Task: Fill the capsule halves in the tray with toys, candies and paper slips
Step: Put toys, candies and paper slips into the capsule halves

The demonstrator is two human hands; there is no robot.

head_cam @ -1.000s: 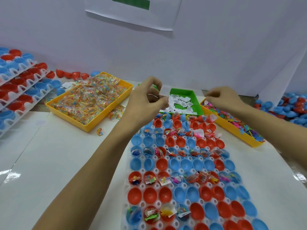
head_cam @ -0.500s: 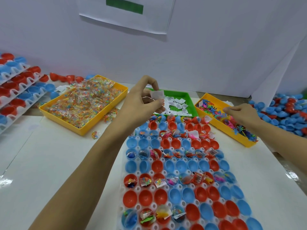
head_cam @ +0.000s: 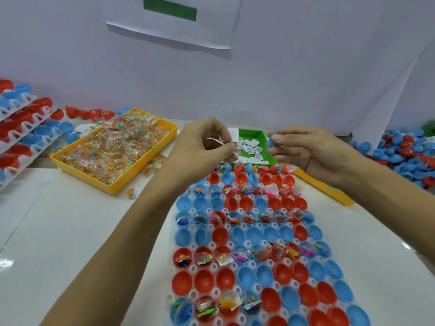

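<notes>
- Big white capsule tray (head_cam: 244,274) runs lengthwise away from the person, rows of red and blue capsule halves; some rows filled, others between them bare.
- Yellow bin of wrapped candies (head_cam: 113,149) sits well left of the tray; green bin of paper slips (head_cam: 253,147) at the tray's far end; a yellow toy bin (head_cam: 329,191) at right, mostly hidden.
- Left hand (head_cam: 202,147) hovers above the far rows, pinching a white paper slip (head_cam: 231,135) along with something thin, perhaps a wrapper.
- Right hand (head_cam: 306,151) is level with it, fingers curled round a small blue piece (head_cam: 271,141).
- Unfilled halves lie directly below and toward the person: clear drop, nothing between.
</notes>
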